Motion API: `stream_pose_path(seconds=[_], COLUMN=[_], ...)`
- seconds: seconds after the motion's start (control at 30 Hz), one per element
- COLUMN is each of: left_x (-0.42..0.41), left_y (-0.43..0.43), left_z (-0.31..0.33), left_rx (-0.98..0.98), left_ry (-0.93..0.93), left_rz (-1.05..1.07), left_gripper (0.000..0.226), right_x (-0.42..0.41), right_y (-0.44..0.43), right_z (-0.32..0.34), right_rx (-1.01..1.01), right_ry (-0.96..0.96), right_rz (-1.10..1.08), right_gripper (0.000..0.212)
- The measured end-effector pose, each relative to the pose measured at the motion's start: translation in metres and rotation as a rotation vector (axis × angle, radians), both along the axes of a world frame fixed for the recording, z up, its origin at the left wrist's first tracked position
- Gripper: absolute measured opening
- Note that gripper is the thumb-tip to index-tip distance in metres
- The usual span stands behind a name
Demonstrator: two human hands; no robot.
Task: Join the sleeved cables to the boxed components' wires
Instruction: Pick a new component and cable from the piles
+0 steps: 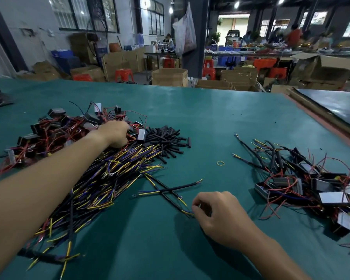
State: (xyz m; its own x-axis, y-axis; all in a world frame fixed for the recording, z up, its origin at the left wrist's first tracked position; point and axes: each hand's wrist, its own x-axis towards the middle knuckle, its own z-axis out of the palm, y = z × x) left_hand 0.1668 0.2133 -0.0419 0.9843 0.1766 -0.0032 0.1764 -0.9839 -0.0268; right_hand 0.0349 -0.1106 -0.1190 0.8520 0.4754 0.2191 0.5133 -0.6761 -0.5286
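A big heap of sleeved cables [101, 178] with yellow and purple ends covers the left of the green table [210, 122]. Behind it lies a pile of boxed components [55, 134] with red wires. My left hand [114, 134] reaches into that pile, fingers curled among the boxes and wires; what it holds is hidden. My right hand [218, 215] pinches the yellow-and-purple end of one loose sleeved cable [170, 201] that lies crossed with another in front of the heap.
A pile of short black sleeve tubes [166, 140] sits right of the boxes. Joined cables and boxes [311, 184] lie heaped at the right. A yellow rubber band [220, 163] lies mid-table. Cardboard boxes and red stools stand beyond the far edge.
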Motion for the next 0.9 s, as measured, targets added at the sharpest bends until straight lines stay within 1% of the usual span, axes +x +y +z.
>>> stream_pose_path(seconds=[0.03, 0.07, 0.13, 0.2, 0.27, 0.4, 0.47, 0.53, 0.6, 0.67, 0.73, 0.77, 0.8, 0.83, 0.87, 0.9], left_x=[0.003, 0.005, 0.008, 0.009, 0.008, 0.005, 0.005, 0.004, 0.001, -0.005, -0.013, -0.018, -0.025, -0.032, -0.039, -0.046], left_y=[0.002, 0.004, 0.008, 0.009, 0.007, 0.004, 0.003, -0.003, -0.012, -0.023, -0.036, -0.043, -0.051, -0.060, -0.070, -0.079], left_z=[-0.005, -0.008, -0.009, -0.006, 0.000, 0.028, 0.044, 0.062, 0.079, 0.091, 0.094, 0.093, 0.091, 0.087, 0.082, 0.076], left_rx=[0.040, 0.064, 0.086, 0.072, 0.033, -0.238, -0.441, -0.672, -0.746, -0.767, -0.836, -0.863, -0.848, -0.791, -0.719, -0.653], left_ry=[0.011, -0.016, -0.120, -0.208, -0.282, -0.516, -0.623, -0.680, -0.708, -0.689, -0.590, -0.514, -0.413, -0.296, -0.180, -0.074], left_rz=[0.008, 0.024, 0.075, 0.091, 0.091, 0.132, 0.148, 0.133, 0.084, 0.030, -0.024, -0.067, -0.130, -0.208, -0.282, -0.341], left_gripper=[0.046, 0.036, 0.019, 0.010, 0.009, 0.014, 0.016, 0.022, 0.023, 0.018, 0.013, 0.012, 0.011, 0.011, 0.012, 0.013], right_x=[0.000, 0.000, 0.000, 0.001, 0.000, -0.002, -0.002, -0.001, 0.000, 0.000, 0.000, 0.000, 0.001, 0.002, 0.003, 0.005], right_y=[0.000, 0.001, 0.001, 0.001, 0.001, 0.003, 0.003, 0.003, 0.003, 0.002, 0.002, 0.002, 0.003, 0.003, 0.004, 0.005], right_z=[0.000, 0.001, 0.001, 0.002, 0.003, 0.004, 0.005, 0.004, 0.003, 0.002, 0.001, 0.001, 0.001, 0.002, 0.003, 0.004], right_rx=[0.003, 0.007, 0.012, 0.012, 0.015, 0.009, 0.010, 0.022, 0.030, 0.034, 0.031, 0.036, 0.062, 0.120, 0.204, 0.295], right_ry=[-0.001, -0.003, -0.010, -0.012, -0.013, 0.008, 0.011, 0.015, 0.016, 0.015, 0.018, 0.020, 0.029, 0.056, 0.101, 0.159], right_rz=[0.004, 0.008, 0.011, 0.011, 0.011, 0.020, 0.018, 0.015, 0.011, 0.007, 0.002, -0.004, -0.022, -0.051, -0.090, -0.132], right_gripper=[0.015, 0.015, 0.015, 0.015, 0.015, 0.016, 0.016, 0.016, 0.016, 0.016, 0.015, 0.014, 0.011, 0.006, 0.011, 0.026])
